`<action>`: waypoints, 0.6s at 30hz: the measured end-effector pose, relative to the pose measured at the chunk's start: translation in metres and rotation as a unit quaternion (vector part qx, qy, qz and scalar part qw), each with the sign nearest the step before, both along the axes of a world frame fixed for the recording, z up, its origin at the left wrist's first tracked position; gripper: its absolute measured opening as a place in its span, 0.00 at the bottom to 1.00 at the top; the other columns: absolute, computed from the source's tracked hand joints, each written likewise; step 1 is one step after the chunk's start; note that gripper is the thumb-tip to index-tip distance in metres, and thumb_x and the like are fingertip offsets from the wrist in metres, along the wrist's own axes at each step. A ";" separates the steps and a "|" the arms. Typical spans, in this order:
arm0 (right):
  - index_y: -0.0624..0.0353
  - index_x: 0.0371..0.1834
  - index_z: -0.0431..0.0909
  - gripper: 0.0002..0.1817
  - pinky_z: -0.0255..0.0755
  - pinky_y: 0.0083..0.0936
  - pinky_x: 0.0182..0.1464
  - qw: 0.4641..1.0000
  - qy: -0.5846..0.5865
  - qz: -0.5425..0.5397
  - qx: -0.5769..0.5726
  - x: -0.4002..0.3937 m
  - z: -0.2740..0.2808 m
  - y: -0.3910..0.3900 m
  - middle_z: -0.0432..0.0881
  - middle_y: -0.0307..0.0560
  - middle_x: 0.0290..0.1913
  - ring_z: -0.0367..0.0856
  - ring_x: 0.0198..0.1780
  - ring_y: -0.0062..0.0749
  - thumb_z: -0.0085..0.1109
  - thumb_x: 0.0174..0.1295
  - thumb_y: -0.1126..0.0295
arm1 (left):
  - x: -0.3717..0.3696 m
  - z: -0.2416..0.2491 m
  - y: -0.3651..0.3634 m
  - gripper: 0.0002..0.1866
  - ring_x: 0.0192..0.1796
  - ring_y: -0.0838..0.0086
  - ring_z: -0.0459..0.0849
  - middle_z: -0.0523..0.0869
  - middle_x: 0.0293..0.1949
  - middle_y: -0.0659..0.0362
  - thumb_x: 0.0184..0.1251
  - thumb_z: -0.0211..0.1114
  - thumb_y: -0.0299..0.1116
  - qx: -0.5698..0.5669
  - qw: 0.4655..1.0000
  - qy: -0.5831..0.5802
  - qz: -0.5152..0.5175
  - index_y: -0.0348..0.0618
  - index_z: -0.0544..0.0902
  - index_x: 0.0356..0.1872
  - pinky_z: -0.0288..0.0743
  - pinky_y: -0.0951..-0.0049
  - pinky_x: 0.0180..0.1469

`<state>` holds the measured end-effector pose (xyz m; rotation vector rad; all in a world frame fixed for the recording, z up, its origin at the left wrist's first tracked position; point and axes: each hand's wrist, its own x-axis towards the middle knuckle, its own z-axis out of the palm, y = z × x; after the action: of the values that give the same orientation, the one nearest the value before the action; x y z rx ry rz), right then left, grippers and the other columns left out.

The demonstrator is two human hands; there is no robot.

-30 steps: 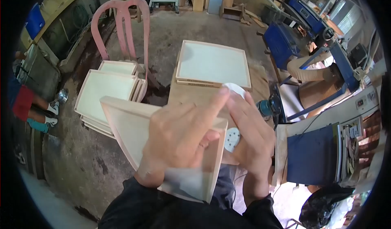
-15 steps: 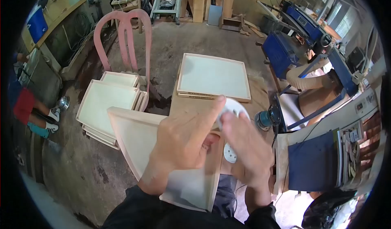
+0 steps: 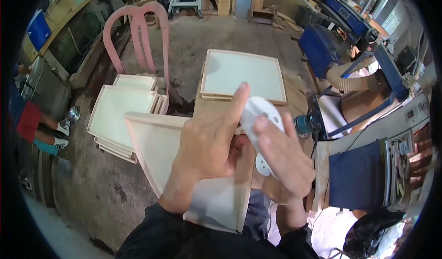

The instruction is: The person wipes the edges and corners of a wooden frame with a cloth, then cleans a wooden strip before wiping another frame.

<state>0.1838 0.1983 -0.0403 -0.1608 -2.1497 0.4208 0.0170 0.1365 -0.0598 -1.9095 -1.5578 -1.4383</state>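
My right hand (image 3: 287,162) holds a white sanding disc (image 3: 256,110) with holes in it, thumb on its face, beside the tray's edge. My left hand (image 3: 207,144) lies over a shallow wooden tray (image 3: 152,144) with a pale panel and raised rim, tilted across my lap. Its index finger points forward near the disc while the other fingers curl at the tray's right rim. Another perforated sanding disc (image 3: 263,165) rests on the work surface below my right hand. A teal sander (image 3: 302,126) stands to the right.
Similar trays lie on the work table (image 3: 202,109), topped by one tray (image 3: 244,75). More stacked trays (image 3: 122,114) sit on the red chair (image 3: 138,38). Blue machinery (image 3: 317,49) with a hose stands at right. A person in red shorts (image 3: 28,121) is at far left.
The sanding disc has swung toward me and turned, showing more of its face. My right hand has shifted slightly rightward. The left hand still lies at the tray; the whole view has shifted a little.
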 end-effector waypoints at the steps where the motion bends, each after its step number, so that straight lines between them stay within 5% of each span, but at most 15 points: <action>1: 0.66 0.61 0.80 0.28 0.67 0.52 0.71 1.000 -0.007 -0.004 0.000 0.003 -0.002 -0.003 0.83 0.60 0.60 0.81 0.64 0.52 0.65 0.53 0.81 | 0.002 -0.003 -0.004 0.48 0.30 0.60 0.84 0.86 0.31 0.54 0.49 0.72 0.29 -0.015 1.000 -0.021 -0.011 0.30 0.63 0.75 0.78 0.64 0.34; 10: 0.68 0.64 0.77 0.28 0.69 0.47 0.71 0.995 -0.062 -0.042 -0.061 -0.006 -0.015 0.009 0.81 0.61 0.63 0.79 0.67 0.54 0.64 0.55 0.82 | -0.001 -0.005 -0.006 0.44 0.28 0.60 0.83 0.87 0.31 0.55 0.64 0.67 0.38 -0.026 0.999 -0.036 -0.022 0.22 0.59 0.75 0.77 0.65 0.33; 15: 0.69 0.64 0.75 0.29 0.72 0.42 0.69 1.000 0.006 0.020 -0.007 0.008 -0.014 0.005 0.80 0.66 0.62 0.78 0.66 0.58 0.65 0.55 0.82 | 0.001 0.004 -0.004 0.43 0.28 0.59 0.83 0.86 0.31 0.54 0.68 0.65 0.42 -0.030 0.998 -0.049 -0.017 0.22 0.59 0.75 0.77 0.64 0.32; 18: 0.66 0.62 0.78 0.27 0.70 0.45 0.71 0.994 -0.056 -0.043 -0.089 -0.009 -0.015 0.014 0.79 0.65 0.64 0.78 0.68 0.53 0.64 0.55 0.83 | 0.005 -0.002 -0.010 0.44 0.28 0.58 0.82 0.85 0.30 0.55 0.69 0.65 0.44 -0.050 0.998 -0.041 -0.022 0.23 0.58 0.75 0.77 0.63 0.33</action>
<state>0.1747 0.2128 -0.0553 -0.3843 -2.2037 0.5662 0.0216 0.1269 -0.0619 -1.9749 -1.6655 -1.5005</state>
